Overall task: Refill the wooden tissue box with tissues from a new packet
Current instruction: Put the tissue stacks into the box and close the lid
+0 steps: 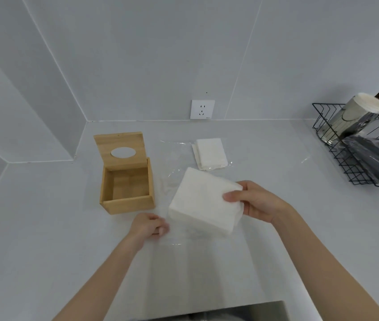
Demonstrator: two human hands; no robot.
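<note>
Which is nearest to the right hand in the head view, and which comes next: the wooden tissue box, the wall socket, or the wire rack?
From the right hand:
1. wooden tissue box, to its left on the counter.
2. wall socket, beyond it on the back wall.
3. wire rack, far right, though nearly level with the socket.

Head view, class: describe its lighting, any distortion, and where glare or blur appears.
Head view: soft, even light, faint shadows; wide-angle bends the wall tile lines; glare streaks on the clear plastic wrap and shiny packets in the wire rack; left hand slightly blurred.
</note>
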